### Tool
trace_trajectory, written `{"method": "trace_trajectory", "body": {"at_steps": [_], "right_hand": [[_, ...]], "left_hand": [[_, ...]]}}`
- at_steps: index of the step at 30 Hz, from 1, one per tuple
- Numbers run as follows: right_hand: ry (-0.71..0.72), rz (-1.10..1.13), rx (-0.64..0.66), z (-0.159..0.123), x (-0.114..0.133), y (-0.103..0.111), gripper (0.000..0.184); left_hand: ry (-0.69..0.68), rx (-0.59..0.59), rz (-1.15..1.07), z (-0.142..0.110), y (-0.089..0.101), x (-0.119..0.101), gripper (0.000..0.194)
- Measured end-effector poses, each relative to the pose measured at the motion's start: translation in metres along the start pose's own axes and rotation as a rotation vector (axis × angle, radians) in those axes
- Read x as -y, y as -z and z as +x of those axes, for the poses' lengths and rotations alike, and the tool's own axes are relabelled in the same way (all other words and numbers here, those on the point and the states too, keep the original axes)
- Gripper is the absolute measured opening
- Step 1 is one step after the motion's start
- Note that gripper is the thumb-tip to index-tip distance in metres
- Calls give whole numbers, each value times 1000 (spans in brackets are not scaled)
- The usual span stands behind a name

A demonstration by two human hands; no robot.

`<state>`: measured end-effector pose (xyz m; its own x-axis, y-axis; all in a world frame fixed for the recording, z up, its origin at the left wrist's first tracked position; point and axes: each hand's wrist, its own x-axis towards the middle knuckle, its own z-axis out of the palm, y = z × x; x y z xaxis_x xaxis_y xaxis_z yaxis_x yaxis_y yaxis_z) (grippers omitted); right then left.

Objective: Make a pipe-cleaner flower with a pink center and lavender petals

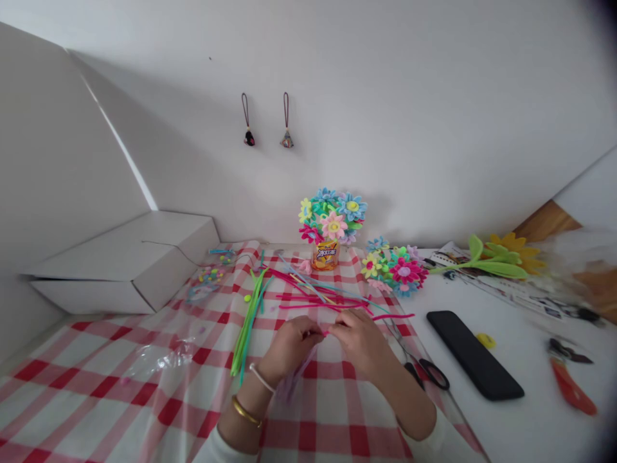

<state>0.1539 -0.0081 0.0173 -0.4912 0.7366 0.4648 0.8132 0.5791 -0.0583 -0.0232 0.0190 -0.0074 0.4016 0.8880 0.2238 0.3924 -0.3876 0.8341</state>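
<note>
My left hand [293,344] and my right hand [362,341] meet over the checked tablecloth, fingertips pinched together. Between them shows a short bit of a pink pipe cleaner [325,333]; the fingers hide most of it. Below the left hand lie blurred purple strands [292,386]. Just beyond the hands is a loose spread of pipe cleaners, mostly hot pink [299,307], with some blue and yellow ones. Left of my left hand lies a bundle of green pipe cleaners [249,328]. Black-handled scissors [435,374] rest beside my right forearm.
Pipe-cleaner flowers stand in an orange-labelled container [326,256] by the wall; a second bunch [398,270] lies right of it. A white box [125,257] occupies the back left. On the right are a black phone [472,354], a yellow roll [486,340] and a sunflower [515,254].
</note>
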Motion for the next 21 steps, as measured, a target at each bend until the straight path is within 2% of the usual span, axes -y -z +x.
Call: {"method": "trace_trajectory", "body": {"at_steps": [4,7,11,16,19,21], "right_hand": [[0,25,-10,-1,1,-4,16],[4,81,-33,-3,-1,-5,16],[-60,264,-99,-6,-1,0,17],[-128,482,-167,-8,10,4,17],[-141,460,-211,-9,10,2,18],[-122,374,-202,-11,6,0,20]], "left_hand": [[-75,66,191,-1,-3,1,10],[-81,48,181,-2,-3,-1,10],[-3,-70,-125,-2,-4,-6,10],[122,-229,-624,-3,-18,-11,16],[111,-253,-723,-2,-24,-10,15],[85,-224,-655,-2,-23,-9,14]]}}
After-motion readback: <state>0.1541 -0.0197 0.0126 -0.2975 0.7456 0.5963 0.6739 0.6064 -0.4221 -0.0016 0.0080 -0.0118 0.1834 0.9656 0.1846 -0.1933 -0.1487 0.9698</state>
